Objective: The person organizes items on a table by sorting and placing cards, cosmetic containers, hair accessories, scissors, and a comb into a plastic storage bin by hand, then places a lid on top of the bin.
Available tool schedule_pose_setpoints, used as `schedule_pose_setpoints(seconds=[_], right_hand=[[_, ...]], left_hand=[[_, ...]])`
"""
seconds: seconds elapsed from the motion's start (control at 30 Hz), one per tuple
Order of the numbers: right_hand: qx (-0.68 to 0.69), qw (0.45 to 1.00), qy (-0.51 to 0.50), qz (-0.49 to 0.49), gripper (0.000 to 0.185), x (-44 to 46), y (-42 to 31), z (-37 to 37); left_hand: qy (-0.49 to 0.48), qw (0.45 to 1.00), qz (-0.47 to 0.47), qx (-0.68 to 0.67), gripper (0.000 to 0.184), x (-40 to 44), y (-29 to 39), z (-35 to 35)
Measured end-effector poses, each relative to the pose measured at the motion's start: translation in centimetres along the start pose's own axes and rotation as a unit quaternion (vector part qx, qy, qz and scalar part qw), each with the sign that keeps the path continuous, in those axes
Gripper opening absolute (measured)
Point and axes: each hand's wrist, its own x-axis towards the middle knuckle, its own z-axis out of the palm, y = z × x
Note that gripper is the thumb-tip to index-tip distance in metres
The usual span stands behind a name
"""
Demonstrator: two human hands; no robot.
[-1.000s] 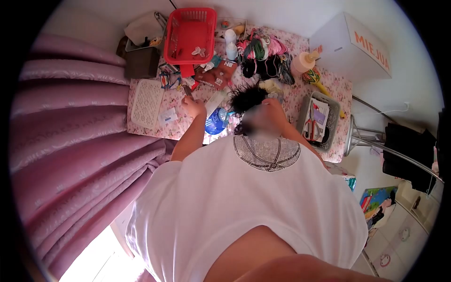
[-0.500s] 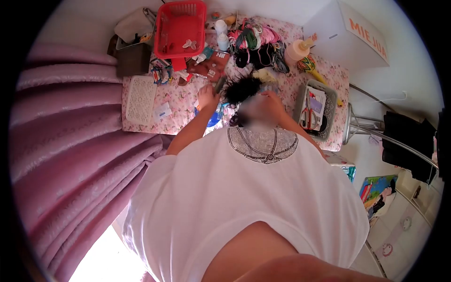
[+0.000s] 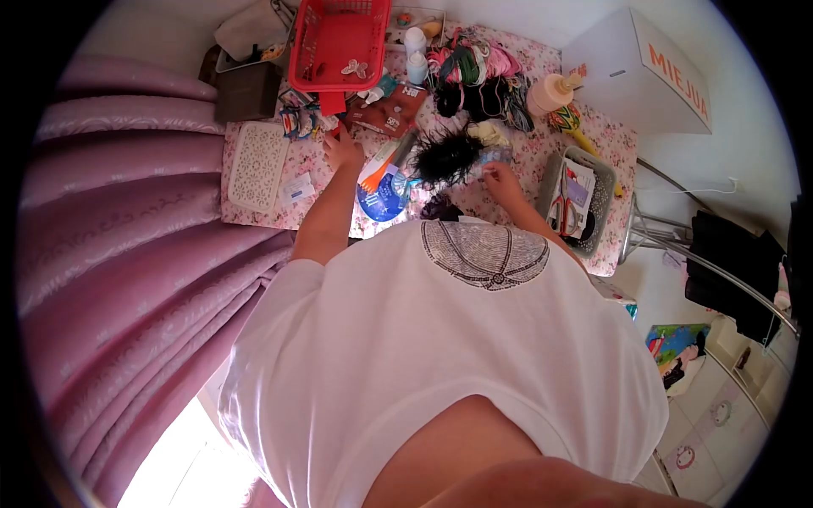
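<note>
My left hand (image 3: 342,152) reaches over the flowered table with its fingers apart, just below the red basket's front tab and beside a brown-red packet (image 3: 391,112). My right hand (image 3: 501,179) is at the right of a black, spiky-haired bundle (image 3: 446,157), its fingers drawn together by a bluish clear packet (image 3: 495,155). Whatever lies between those fingers is too small to make out. Between my hands are an orange fork-shaped piece (image 3: 373,179) and a round blue item with white print (image 3: 381,201). Dark material (image 3: 439,208) lies partly hidden near my shirt.
A red basket (image 3: 340,80) stands at the back. Yarn skeins (image 3: 474,63), white bottles (image 3: 416,55) and a pump bottle (image 3: 550,95) are behind the bundle. A grey tray (image 3: 603,182) with scissors sits right; a white lattice tray (image 3: 257,168) lies left.
My left hand has moved left and away from the black bundle, uncovering the orange piece and more of the blue item. My right hand has shifted right, with its fingers more visible.
</note>
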Motion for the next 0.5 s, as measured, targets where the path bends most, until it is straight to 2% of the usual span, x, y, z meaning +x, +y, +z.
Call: schedule_pose_setpoints(seconds=[0.17, 0.27, 0.37, 0.5], right_hand=[[-0.02, 1.0, 0.002, -0.001, 0.021, 0.1, -0.4, -0.3], [-0.021, 1.0, 0.002, -0.006, 0.021, 0.1, -0.5, -0.3], [0.006, 1.0, 0.005, -0.014, 0.021, 0.1, 0.2, 0.0], [0.059, 0.998, 0.008, -0.009, 0.021, -0.1, 1.5, 0.6]], left_hand=[[-0.036, 0.998, -0.043, 0.013, 0.054, 1.4, -0.3, -1.0], [-0.052, 0.997, -0.049, -0.008, 0.046, 1.6, 0.0, -1.2], [0.006, 1.0, 0.021, 0.016, 0.039, 1.4, -0.8, 0.0], [0.018, 0.996, -0.023, -0.082, 0.034, 1.1, -1.1, -1.0]])
